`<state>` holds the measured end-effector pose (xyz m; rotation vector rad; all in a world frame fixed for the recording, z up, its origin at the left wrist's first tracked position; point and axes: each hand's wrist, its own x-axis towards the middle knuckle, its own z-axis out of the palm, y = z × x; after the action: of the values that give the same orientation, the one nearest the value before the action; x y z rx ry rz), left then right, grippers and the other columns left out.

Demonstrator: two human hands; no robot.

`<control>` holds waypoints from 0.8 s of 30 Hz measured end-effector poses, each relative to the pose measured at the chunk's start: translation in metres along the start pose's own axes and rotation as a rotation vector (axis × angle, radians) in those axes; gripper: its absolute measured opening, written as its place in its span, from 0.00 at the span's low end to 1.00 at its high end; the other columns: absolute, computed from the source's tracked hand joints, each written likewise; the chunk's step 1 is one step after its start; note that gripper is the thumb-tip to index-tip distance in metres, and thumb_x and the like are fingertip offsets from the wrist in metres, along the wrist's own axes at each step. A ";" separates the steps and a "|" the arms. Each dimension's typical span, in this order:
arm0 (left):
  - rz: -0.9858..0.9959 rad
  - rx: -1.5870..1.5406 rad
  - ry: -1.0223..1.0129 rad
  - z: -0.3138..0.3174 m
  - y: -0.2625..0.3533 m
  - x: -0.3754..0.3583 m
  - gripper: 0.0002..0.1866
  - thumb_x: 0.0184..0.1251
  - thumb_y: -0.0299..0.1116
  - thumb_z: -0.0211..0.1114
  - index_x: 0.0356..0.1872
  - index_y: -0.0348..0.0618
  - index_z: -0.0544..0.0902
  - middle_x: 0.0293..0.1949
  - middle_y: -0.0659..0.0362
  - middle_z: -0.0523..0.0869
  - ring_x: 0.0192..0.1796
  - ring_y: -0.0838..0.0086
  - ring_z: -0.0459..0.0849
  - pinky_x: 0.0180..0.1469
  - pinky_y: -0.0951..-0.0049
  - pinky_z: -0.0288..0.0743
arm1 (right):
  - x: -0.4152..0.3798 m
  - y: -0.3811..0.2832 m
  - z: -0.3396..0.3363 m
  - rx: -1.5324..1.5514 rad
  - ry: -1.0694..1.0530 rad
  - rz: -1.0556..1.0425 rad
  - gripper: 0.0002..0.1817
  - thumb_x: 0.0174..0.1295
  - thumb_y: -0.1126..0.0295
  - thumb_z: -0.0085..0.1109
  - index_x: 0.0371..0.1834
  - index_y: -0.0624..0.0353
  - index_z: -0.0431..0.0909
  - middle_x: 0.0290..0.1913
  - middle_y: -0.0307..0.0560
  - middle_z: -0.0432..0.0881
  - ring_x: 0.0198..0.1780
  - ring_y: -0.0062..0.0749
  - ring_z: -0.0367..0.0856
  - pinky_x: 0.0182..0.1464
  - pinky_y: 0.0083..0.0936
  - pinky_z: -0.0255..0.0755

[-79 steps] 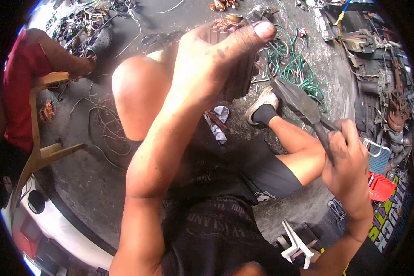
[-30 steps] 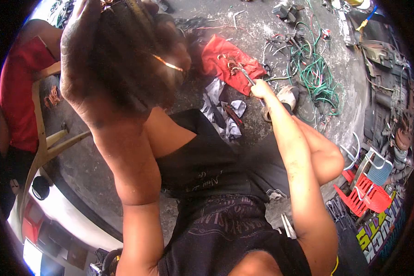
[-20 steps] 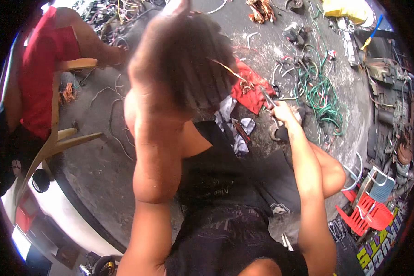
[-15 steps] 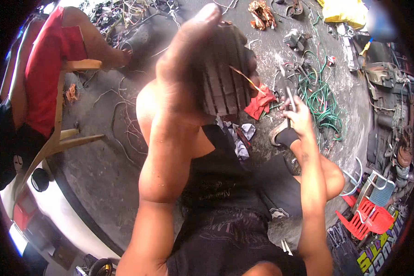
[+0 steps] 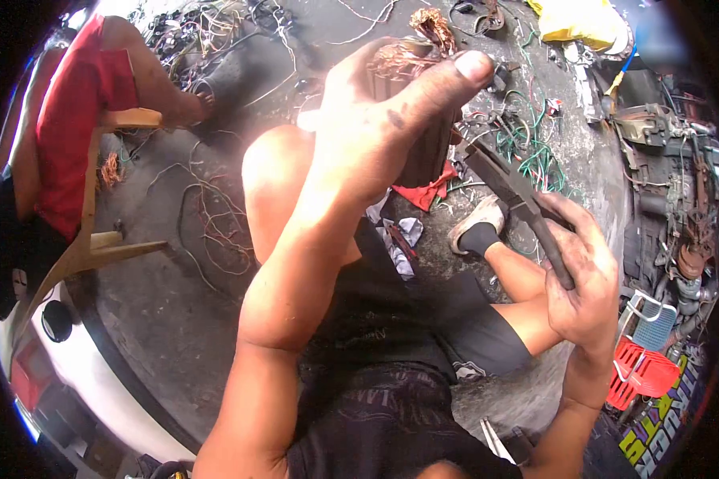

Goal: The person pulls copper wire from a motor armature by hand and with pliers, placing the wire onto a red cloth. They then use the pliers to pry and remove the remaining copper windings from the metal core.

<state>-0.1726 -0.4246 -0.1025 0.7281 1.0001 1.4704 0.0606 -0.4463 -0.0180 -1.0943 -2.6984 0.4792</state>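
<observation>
My left hand (image 5: 367, 140) is raised in front of me, wrapped round a dark slotted motor core (image 5: 431, 160) with a frayed bundle of copper wire (image 5: 399, 60) at its top end. The thumb lies across the upper part of the core, and much of the core is hidden behind the hand. In my right hand (image 5: 585, 275) are dark metal pliers (image 5: 507, 182), their handle against the palm. The jaws point up and left, close to the right side of the core.
A red cloth (image 5: 427, 194), tangled green wires (image 5: 539, 156) and a copper bundle (image 5: 433, 28) lie on the floor. To the left, a person in red shorts (image 5: 72, 136) sits on a wooden stool (image 5: 96, 191). Machine parts (image 5: 663, 176) and a red chair (image 5: 643, 371) line the right.
The pliers and my right hand have come up and closer to the core. My left hand has turned and shifted right, bringing the copper wire at the core's end into view.
</observation>
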 end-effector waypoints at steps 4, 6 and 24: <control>0.019 -0.043 0.025 0.005 -0.003 0.002 0.20 0.53 0.43 0.77 0.32 0.35 0.81 0.24 0.61 0.83 0.26 0.79 0.79 0.31 0.77 0.73 | -0.003 -0.005 -0.001 -0.025 0.005 0.014 0.18 0.48 0.80 0.67 0.46 0.66 0.81 0.52 0.59 0.80 0.50 0.53 0.80 0.52 0.39 0.74; 0.034 -0.105 0.018 0.010 -0.001 -0.001 0.19 0.53 0.40 0.78 0.34 0.34 0.81 0.27 0.61 0.84 0.28 0.79 0.80 0.33 0.78 0.74 | -0.003 -0.008 -0.003 -0.027 0.009 0.038 0.18 0.48 0.80 0.67 0.46 0.66 0.81 0.52 0.59 0.79 0.50 0.53 0.80 0.52 0.39 0.74; -0.121 0.089 -0.091 0.012 0.000 -0.004 0.23 0.48 0.39 0.80 0.42 0.36 0.84 0.33 0.59 0.87 0.34 0.78 0.83 0.40 0.75 0.77 | -0.016 0.002 -0.006 0.005 -0.086 0.156 0.11 0.48 0.86 0.58 0.35 0.67 0.71 0.31 0.56 0.74 0.33 0.54 0.75 0.38 0.38 0.72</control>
<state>-0.1614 -0.4266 -0.0969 0.7779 1.0276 1.2840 0.0749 -0.4550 -0.0144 -1.3187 -2.6939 0.5704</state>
